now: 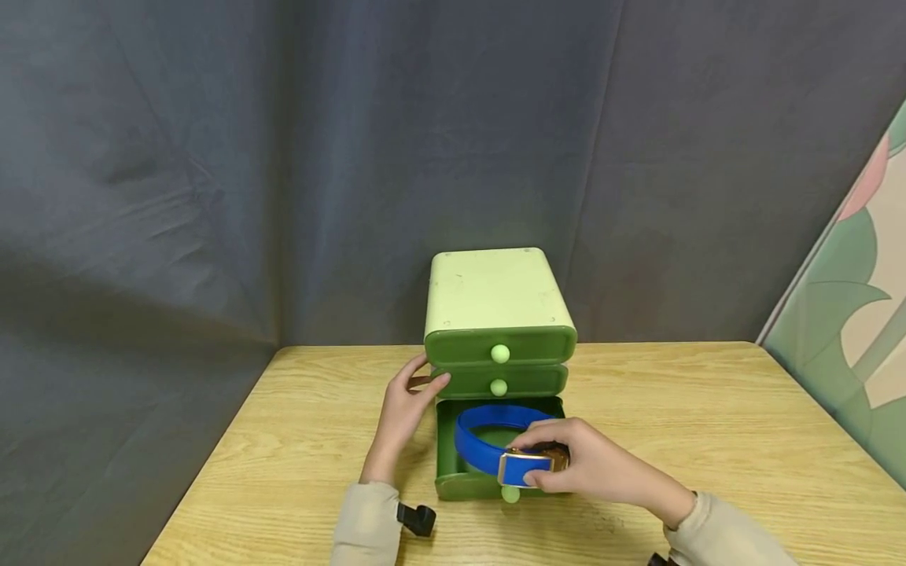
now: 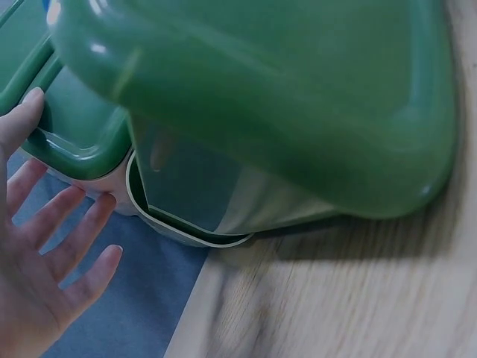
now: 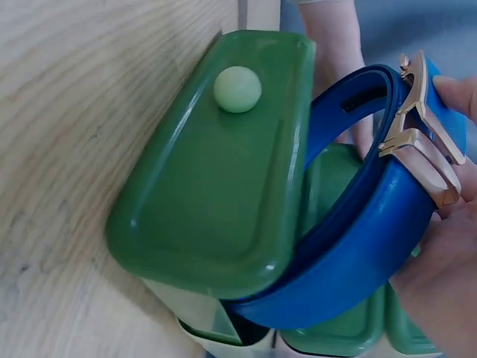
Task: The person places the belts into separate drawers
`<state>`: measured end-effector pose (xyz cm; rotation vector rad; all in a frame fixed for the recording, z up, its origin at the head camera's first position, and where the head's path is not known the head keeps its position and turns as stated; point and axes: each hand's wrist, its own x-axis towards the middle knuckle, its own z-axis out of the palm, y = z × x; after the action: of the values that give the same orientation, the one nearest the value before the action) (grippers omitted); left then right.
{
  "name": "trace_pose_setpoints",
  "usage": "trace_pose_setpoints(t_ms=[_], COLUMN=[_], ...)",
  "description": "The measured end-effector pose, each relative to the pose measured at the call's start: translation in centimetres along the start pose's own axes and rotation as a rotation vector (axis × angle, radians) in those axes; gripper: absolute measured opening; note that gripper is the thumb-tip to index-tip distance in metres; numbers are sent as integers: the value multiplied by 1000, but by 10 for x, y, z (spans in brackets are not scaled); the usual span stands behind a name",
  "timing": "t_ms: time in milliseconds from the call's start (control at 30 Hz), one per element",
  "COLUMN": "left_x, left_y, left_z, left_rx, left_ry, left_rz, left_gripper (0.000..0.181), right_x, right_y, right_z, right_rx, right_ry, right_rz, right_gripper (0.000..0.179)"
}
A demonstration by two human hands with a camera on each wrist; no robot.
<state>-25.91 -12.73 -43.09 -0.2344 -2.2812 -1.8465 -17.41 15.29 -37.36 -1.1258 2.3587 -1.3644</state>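
Observation:
A coiled blue belt (image 1: 477,451) with a gold buckle (image 3: 425,153) is in my right hand (image 1: 591,462), thumb and fingers pinching it at the buckle. The coil hangs over the pulled-out bottom drawer (image 1: 447,450), its lower edge dipping past the drawer's rim in the right wrist view. My left hand (image 1: 405,410) rests at the left side of the small green drawer cabinet (image 1: 495,291). In the left wrist view its fingers spread along the cabinet's side, and the thumb touches the front of the middle drawer (image 2: 82,119).
The top drawer (image 1: 460,346) and middle drawer are closed, each with a round pale knob. The cabinet stands on a wooden table (image 1: 304,440) near its back edge. Behind it hangs a dark grey curtain (image 1: 439,157). A flower-patterned panel (image 1: 849,291) borders the right side.

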Motion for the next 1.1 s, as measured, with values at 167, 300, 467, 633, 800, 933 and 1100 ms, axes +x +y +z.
trace_pose_setpoints(t_ms=[167, 300, 467, 633, 800, 933, 1100], left_x=[0, -3, -4, -3, -2, -2, -1], left_y=[1, -2, -3, -3, -5, -4, -3], left_z=[0, 2, 2, 2, 2, 1, 0], left_rx=[2, 12, 6, -2, -16, -18, -17], left_ry=[-9, -7, -4, -2, -4, -11, -16], left_rz=[-5, 5, -2, 2, -1, -14, -12], left_gripper=[56, 57, 56, 55, 55, 55, 56], right_x=[11, 15, 19, 25, 28, 30, 35], right_y=[11, 19, 31, 42, 48, 54, 65], right_z=[2, 5, 9, 13, 14, 13, 11], right_rx=[-16, 9, 24, 6, -8, -37, -57], right_ry=[-1, -15, -31, -44, -42, -34, -26], right_rz=[12, 22, 40, 25, 3, 6, 5], right_gripper=[30, 33, 33, 31, 32, 32, 33])
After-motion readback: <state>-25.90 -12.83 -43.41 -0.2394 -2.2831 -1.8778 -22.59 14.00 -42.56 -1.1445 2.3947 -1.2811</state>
